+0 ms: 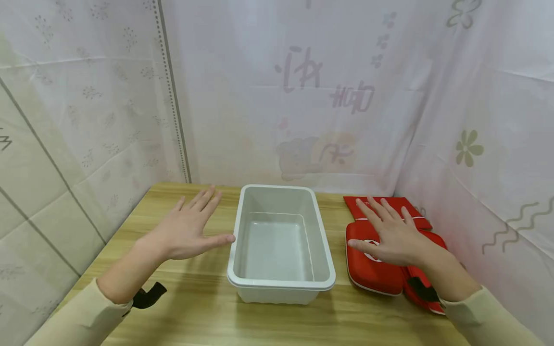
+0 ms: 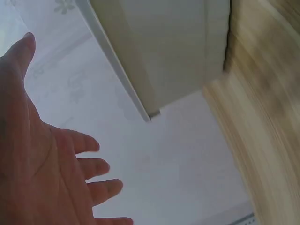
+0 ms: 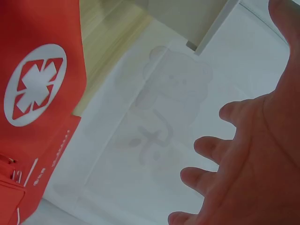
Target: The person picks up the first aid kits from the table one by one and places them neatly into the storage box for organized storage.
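Note:
A white plastic bin [image 1: 281, 284] stands in the middle of the table, its inside bare. To its left is my left hand [image 1: 188, 230], fingers spread and holding nothing, the thumb tip overlapping the rim in the head view. My right hand [image 1: 391, 238] hovers with spread fingers over a red zip case [image 1: 368, 276] that bears a white round emblem. In the right wrist view, that emblem [image 3: 35, 84] shows a cross shape, and the right palm [image 3: 262, 154] is bare. The left wrist view has the bin's outer wall [image 2: 173, 47] beyond the left palm [image 2: 42, 173].
Behind the emblem case lies a flat red pouch [image 1: 415, 211] with a white stripe. Another red case [image 1: 417, 293] sits partly beneath the right forearm. Printed curtains [image 1: 242, 96] enclose the wooden table [image 1: 186, 307] at the back and both sides.

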